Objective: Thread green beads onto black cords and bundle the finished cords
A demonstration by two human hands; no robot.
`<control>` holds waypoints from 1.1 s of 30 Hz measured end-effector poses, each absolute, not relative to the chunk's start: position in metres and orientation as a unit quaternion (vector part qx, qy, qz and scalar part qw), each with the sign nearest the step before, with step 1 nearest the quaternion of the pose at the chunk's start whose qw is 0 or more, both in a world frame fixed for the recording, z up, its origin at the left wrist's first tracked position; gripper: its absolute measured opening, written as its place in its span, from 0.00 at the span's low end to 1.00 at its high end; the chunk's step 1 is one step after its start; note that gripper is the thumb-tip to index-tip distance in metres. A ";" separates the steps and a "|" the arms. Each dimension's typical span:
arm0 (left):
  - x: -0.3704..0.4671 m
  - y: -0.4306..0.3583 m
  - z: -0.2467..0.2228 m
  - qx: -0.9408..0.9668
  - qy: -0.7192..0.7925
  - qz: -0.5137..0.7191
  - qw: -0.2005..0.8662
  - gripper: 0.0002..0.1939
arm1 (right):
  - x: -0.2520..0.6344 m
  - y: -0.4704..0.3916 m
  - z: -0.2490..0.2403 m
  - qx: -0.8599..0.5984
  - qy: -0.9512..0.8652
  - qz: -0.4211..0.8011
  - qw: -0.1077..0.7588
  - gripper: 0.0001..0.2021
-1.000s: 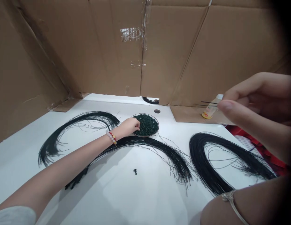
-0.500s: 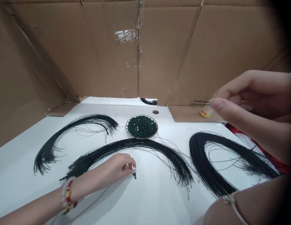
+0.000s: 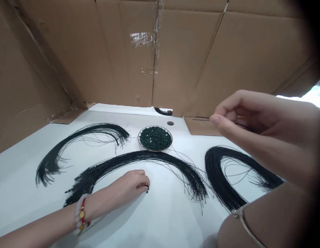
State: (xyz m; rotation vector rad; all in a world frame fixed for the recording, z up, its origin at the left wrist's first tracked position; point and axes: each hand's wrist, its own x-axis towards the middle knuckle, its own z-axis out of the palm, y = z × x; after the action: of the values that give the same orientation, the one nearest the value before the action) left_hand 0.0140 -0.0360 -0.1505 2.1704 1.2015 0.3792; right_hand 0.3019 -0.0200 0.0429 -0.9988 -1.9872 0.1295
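Low over the white table, my left hand (image 3: 137, 182) pinches thumb and index finger together at a few small dark beads (image 3: 147, 189), mostly covered by the fingertips. Raised at the right, my right hand (image 3: 258, 127) is closed, with the thin black cord (image 3: 200, 119) pinched between thumb and index finger. Its tips point left; the rest of the cord is hidden by the hand. Just beyond my left hand, a long bundle of black cords (image 3: 149, 155) curves across the table, beaded at its left end.
A round dish (image 3: 172, 137) of dark green beads stands behind the middle bundle. Another cord bundle (image 3: 80, 135) curves at the left, and a thicker looped bundle (image 3: 213, 168) lies at the right. Cardboard walls (image 3: 118, 62) enclose the table (image 3: 172, 213) at the back and left.
My left fingers have closed on the beads that lay at their tips. My right hand has moved left and slightly down with the cord, and now covers the small bottle behind it.
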 end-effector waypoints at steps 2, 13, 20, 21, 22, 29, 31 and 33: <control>0.014 -0.036 -0.153 0.816 0.453 0.154 0.324 0.13 | 0.301 -0.018 0.042 -0.401 -0.812 0.036 0.422 0.07; -0.004 0.001 -0.089 0.676 0.464 0.328 0.469 0.10 | 0.238 0.008 0.024 -0.331 -0.791 0.318 0.405 0.09; -0.019 -0.009 -0.010 0.592 0.355 0.509 0.514 0.17 | 0.184 0.005 0.008 -0.255 -0.645 0.503 0.516 0.11; -0.018 -0.012 -0.006 0.570 0.331 0.525 0.539 0.16 | 0.180 0.001 0.008 -0.249 -0.633 0.509 0.527 0.11; -0.017 -0.015 -0.004 0.546 0.312 0.538 0.561 0.15 | 0.177 -0.003 0.007 -0.244 -0.625 0.511 0.537 0.11; -0.014 -0.021 -0.013 0.455 0.283 0.561 0.631 0.09 | 0.168 -0.019 0.005 -0.249 -0.666 0.425 0.560 0.08; -0.014 -0.022 -0.015 0.426 0.274 0.565 0.651 0.08 | 0.165 -0.022 0.004 -0.249 -0.682 0.389 0.568 0.09; -0.011 -0.024 -0.017 0.399 0.266 0.565 0.672 0.07 | 0.162 -0.024 0.003 -0.246 -0.691 0.358 0.577 0.10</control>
State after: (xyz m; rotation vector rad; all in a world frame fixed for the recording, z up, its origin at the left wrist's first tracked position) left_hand -0.0115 -0.0244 -0.0170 0.8998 0.5986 1.2719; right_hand 0.1624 -0.0241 0.0027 -0.5767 -1.6166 0.8387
